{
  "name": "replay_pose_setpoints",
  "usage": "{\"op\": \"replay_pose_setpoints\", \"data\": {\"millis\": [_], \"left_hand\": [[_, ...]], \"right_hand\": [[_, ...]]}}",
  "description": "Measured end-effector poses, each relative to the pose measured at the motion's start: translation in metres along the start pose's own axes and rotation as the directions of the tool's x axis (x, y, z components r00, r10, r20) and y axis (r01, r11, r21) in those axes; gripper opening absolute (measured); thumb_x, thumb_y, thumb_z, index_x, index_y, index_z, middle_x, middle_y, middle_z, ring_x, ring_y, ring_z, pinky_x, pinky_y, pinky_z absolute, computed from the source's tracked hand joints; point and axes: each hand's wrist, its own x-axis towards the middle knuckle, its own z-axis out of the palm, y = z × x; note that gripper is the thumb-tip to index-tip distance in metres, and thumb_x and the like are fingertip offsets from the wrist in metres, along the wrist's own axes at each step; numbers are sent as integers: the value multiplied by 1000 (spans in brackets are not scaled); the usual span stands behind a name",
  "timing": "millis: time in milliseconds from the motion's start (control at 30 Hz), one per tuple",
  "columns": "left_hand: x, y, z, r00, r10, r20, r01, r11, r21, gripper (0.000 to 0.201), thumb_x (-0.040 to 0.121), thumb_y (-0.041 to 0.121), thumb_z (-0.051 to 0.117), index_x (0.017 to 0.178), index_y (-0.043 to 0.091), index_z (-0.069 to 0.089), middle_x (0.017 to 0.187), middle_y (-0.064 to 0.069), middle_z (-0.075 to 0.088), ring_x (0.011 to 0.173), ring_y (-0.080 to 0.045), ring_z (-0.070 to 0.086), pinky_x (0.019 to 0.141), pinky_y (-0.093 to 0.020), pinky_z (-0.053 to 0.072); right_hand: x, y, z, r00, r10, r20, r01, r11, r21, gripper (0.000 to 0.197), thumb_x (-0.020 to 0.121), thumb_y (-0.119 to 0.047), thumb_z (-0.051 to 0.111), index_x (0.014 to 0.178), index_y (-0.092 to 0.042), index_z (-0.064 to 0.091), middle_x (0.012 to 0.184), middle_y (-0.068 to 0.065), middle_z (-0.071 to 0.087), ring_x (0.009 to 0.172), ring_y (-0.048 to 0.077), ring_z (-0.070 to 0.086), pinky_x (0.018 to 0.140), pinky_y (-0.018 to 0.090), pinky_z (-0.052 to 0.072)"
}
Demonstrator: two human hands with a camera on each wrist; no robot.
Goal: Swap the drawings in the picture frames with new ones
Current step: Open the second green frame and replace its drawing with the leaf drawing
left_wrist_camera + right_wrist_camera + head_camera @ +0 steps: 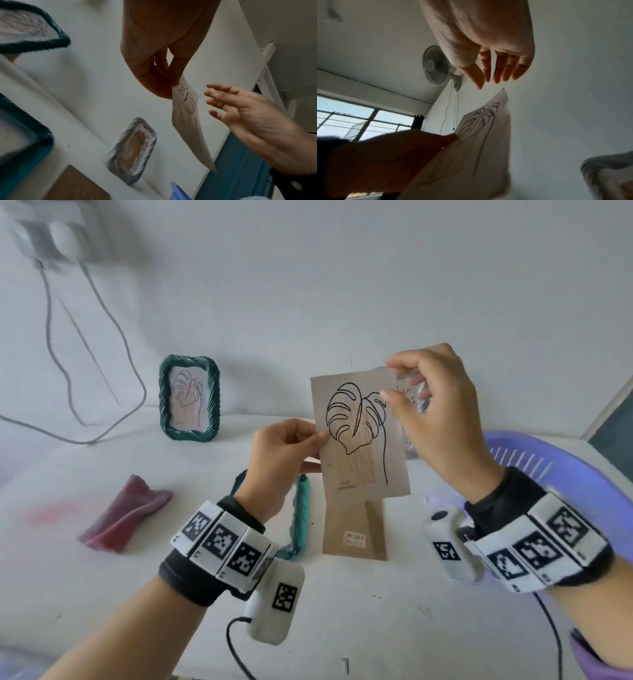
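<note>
A tan card with a black line drawing of a leaf [363, 440] is held upright above the table. My left hand [318, 436] pinches its left edge between thumb and fingers, as the left wrist view shows [173, 83]. My right hand [394, 381] hovers by the card's top right corner with its fingers loosely straight, and it stays off the paper in the right wrist view [488, 79]. A green frame [301, 518] lies flat under my left wrist. Its brown backing board [354, 529] lies beside it.
A second green frame [189, 398] with a leaf drawing stands against the back wall. A silver frame [132, 150] stands behind my right hand. A red cloth [126, 515] lies at the left, a purple basket [534, 460] at the right, and cables [102, 337] hang on the wall.
</note>
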Motion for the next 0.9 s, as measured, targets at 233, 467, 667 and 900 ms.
{"op": "replay_pose_setpoints", "data": {"millis": [233, 467, 667, 900], "left_hand": [[-1, -1, -52, 997, -51, -52, 50, 999, -16, 11, 88, 8, 55, 79, 2, 58, 82, -15, 61, 72, -21, 59, 70, -36, 54], [0, -1, -84, 1000, -8, -5, 8, 997, 79, 22, 94, 20, 47, 94, 12, 68, 91, -8, 70, 83, -14, 65, 81, -33, 54], [4, -8, -102, 990, 104, 100, -127, 956, 265, 22, 93, 14, 49, 98, 25, 67, 111, 6, 63, 95, -5, 59, 76, -16, 49], [10, -19, -119, 984, 177, 38, -179, 923, 340, 30, 87, 7, 57, 107, 28, 63, 128, 2, 42, 108, -9, 46, 77, -6, 44]], "right_hand": [[-33, -39, 74, 950, 28, 311, -84, 982, 167, 36, 87, -15, 60, 122, -13, 53, 110, 3, 51, 93, 15, 58, 83, 29, 52], [-32, -68, 111, 912, 187, 365, -300, 910, 286, 48, 92, -29, 52, 137, -29, 36, 122, -3, 50, 106, 10, 58, 86, 20, 50], [-30, -73, 129, 914, 307, 265, -385, 864, 324, 37, 92, -21, 54, 128, -26, 48, 104, -15, 56, 94, 12, 61, 77, 6, 43], [-32, -67, 139, 926, 336, 172, -375, 869, 322, 41, 87, 4, 48, 110, -28, 59, 100, 19, 64, 83, 31, 53, 67, 29, 46]]}}
